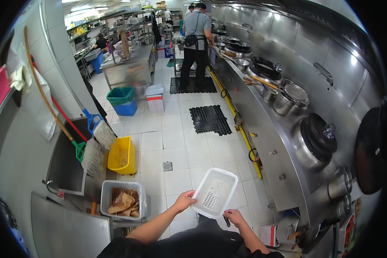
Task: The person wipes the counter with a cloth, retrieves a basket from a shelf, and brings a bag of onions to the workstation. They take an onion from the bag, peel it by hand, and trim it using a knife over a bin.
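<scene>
A white plastic basket (214, 192) with a slotted bottom is tilted in front of my body above the tiled floor. My left hand (185, 201) is closed on its left rim, thumb toward the inside. At the basket's lower right corner, my right hand (235, 217) has its fingers closed, right by the rim. A small black object (227, 221) sticks out below those fingers; its kind cannot be made out. Nothing I can distinguish lies in the basket.
A lined bin (143, 202) with brown paper and a yellow mop bucket (133, 155) stand left, beside mops (92, 159). On the right runs a steel cooking counter (288, 150) with pots. A black mat (210, 120) lies ahead. A person (196, 45) stands farther back at the counter.
</scene>
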### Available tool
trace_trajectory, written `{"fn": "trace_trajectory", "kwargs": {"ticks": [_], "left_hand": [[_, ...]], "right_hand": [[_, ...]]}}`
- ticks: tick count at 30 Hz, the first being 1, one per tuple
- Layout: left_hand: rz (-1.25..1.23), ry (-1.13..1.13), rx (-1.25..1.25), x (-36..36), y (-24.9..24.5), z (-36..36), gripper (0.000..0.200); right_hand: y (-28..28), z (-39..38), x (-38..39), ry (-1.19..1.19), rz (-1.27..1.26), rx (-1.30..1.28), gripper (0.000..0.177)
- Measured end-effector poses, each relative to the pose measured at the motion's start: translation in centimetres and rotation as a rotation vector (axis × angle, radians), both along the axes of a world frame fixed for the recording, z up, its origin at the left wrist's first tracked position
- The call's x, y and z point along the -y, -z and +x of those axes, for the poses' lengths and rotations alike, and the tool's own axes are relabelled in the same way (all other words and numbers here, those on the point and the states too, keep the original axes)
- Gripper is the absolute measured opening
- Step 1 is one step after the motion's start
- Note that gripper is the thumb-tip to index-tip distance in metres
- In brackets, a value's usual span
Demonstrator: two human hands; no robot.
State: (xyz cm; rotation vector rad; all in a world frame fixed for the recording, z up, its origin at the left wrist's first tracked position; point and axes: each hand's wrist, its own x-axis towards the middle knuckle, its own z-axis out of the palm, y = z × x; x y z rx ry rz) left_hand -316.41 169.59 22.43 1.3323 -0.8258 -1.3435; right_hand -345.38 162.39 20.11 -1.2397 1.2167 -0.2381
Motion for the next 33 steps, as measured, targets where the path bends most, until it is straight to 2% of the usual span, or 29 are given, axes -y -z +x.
{"fn": "trace_trajectory", "kwargs": {"ticks": [4,6,7,8,11,12,13,16,18,19,20,21,22,24,25,27,28,29,30,32,33], "left_hand": [[0.024,-0.142,-0.088,4.3,1.7,6.0,0.04],[0.085,-0.224,0.052,6.5,0.2,9.3,0.04],[0.092,-0.303,-0.021,7.5,0.9,11.2,0.04],[0.1,-0.34,-0.011,7.8,0.8,13.3,0.04],[0.028,-0.538,-0.005,9.6,0.8,18.5,0.04],[0.005,-0.622,-0.029,9.6,1.0,20.3,0.04],[-0.013,-0.704,-0.053,9.6,1.3,21.8,0.041],[-0.073,-0.931,-0.186,10.0,1.3,26.2,0.041],[-0.081,-1.021,-0.223,11.1,1.4,29.8,0.041],[-0.073,-1.091,-0.213,11.4,1.4,31.9,0.041],[-0.052,-1.152,-0.201,11.2,1.4,34.0,0.041],[-0.047,-1.116,-0.137,10.8,3.0,36.8,0.041],[-0.022,-1.106,-0.146,10.1,4.2,38.1,0.041],[0.163,-1.251,-0.064,11.7,5.5,44.4,0.041],[0.066,-1.267,-0.074,12.1,5.9,46.5,0.042],[0.146,-1.221,-0.04,12.1,8.6,51.4,0.041],[0.223,-1.174,0.012,12.1,9.3,53.8,0.041],[0.282,-1.148,0.091,12.4,8.9,56.1,0.04],[0.305,-1.129,0.098,12.6,8.7,57.8,0.04],[0.352,-1.064,0.149,13.7,8.6,62.3,0.04],[0.45,-1.002,0.19,14.4,8.8,64.4,0.04]], "right_hand": [[3.0,6.2,7.9,-0.152,0.051,-0.17,0.022],[2.9,10.6,12.5,-0.233,0.108,0.043,0.025],[3.7,13.2,14.8,-0.293,0.111,0.057,0.028],[2.9,16.1,16.3,-0.33,0.12,0.066,0.028],[-0.9,25.2,22.6,-0.639,-0.01,-0.047,0.029],[0.1,28.0,24.6,-0.718,-0.011,0.027,0.029],[-0.3,31.2,26.4,-0.811,-0.083,-0.073,0.029],[0.3,40.5,30.1,-0.896,-0.005,-0.051,0.03],[-0.3,46.8,32.2,-1.005,-0.234,-0.05,0.033],[1.0,50.5,33.9,-1.024,-0.221,-0.055,0.033],[3.9,54.3,36.2,-1.153,-0.503,-0.163,0.032],[6.5,55.5,37.0,-1.266,-0.769,-0.276,0.03],[7.5,54.9,37.1,-1.264,-0.741,-0.287,0.03],[7.7,57.9,41.2,-0.364,0.066,-0.146,0.024],[7.0,59.0,43.3,-0.363,0.057,-0.159,0.024],[5.5,60.9,45.8,-0.059,0.167,-0.183,0.024],[3.8,61.8,47.0,-0.228,-0.247,-0.164,0.026],[3.3,63.2,48.1,-0.155,-0.301,-0.044,0.014],[3.1,64.3,49.9,-0.119,-0.271,-0.051,0.015],[2.5,66.7,52.2,0.126,-0.069,0.04,0.017],[1.7,68.0,53.3,0.208,0.004,-0.031,0.02]]}}
